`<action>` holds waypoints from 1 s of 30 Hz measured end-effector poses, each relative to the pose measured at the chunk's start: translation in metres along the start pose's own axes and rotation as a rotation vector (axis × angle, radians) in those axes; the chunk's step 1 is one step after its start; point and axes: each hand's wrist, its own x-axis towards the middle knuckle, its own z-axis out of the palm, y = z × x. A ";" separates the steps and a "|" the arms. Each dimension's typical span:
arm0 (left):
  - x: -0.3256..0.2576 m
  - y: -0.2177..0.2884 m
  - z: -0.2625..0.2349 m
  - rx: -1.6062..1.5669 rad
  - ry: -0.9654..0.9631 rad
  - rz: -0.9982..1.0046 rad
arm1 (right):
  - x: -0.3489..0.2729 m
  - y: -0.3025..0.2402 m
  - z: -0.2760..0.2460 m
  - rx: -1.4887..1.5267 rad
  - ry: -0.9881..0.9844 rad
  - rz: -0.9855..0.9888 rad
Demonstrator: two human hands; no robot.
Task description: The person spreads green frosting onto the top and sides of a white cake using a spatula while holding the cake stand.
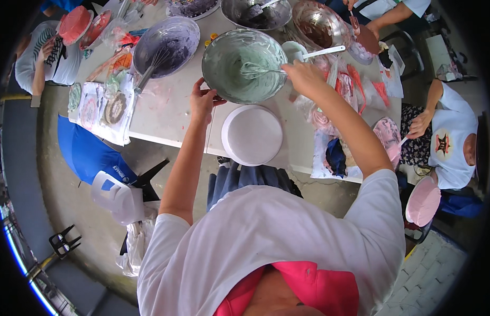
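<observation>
A metal mixing bowl (216,68) smeared with pale green icing stands in front of me on the table. My left hand (204,100) grips its near left rim, thumb and fingers closed on the edge. My right hand (304,78) is closed round the handle of a wire whisk (254,70), whose wires rest in the green icing. Just below the bowl, at the table's near edge, sits a round white cake (253,134) with a smooth top. Beside the bowl on the right is a small tub (293,48) with a white spatula (324,51) lying across it.
A bowl of purple icing (173,42) with another whisk (154,66) stands to the left. Piping bags (342,87) and smeared papers (126,113) lie on the table (166,126). Co-workers handle cakes at both sides. A blue umbrella (92,150) is below left.
</observation>
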 end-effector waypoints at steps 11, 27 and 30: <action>-0.010 0.000 -0.007 0.896 0.231 0.672 | 0.021 -0.003 -0.075 0.492 -0.394 0.165; 0.009 0.044 -0.023 0.432 0.013 0.478 | 0.088 0.031 0.018 -0.274 -0.261 0.026; -0.002 0.041 -0.028 0.284 -0.008 0.387 | 0.075 0.031 0.042 -0.282 -0.314 0.034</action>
